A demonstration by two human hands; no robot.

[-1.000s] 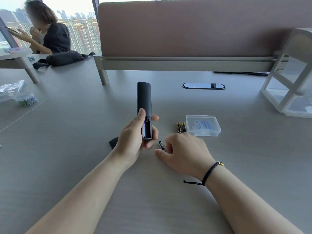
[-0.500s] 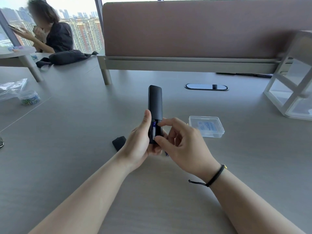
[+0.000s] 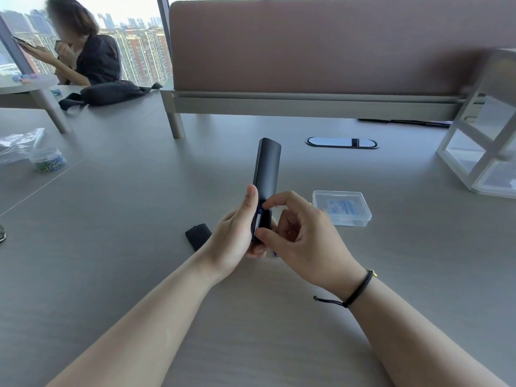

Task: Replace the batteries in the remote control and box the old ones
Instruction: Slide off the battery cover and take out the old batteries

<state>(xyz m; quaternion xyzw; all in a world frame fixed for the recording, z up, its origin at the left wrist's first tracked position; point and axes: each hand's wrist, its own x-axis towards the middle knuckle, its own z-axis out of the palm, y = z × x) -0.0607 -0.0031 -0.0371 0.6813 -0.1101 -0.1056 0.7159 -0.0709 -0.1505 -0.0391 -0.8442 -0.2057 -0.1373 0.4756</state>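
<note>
My left hand [image 3: 237,233] is wrapped around the lower end of the remote control [image 3: 266,174], thumb laid up along its left edge and the other fingers curled behind it, so the black body stands tilted up and away from me above the bench [image 3: 125,224]. The back of the remote control faces me and its battery bay is uncovered at the bottom. My right hand [image 3: 304,241] is half curled at that bay: the forefinger tip presses on the top end of a battery [image 3: 259,219] lying in the slot, and the thumb tip sits against the bottom end of the remote control, with the other fingers folded loosely into the palm. The battery shows a pale casing with a bit of blue at the upper end; how far it is seated I cannot tell.

Left of the remote control and below it, the black battery cover [image 3: 198,236] lies flat on the bench, apart from my left hand. Right of the remote control, a clear plastic box [image 3: 342,208] rests on the bench with its lid on, just beyond my right knuckles. A small dark end of something pokes out under my right hand, below the remote control; too little shows to name it.
</note>
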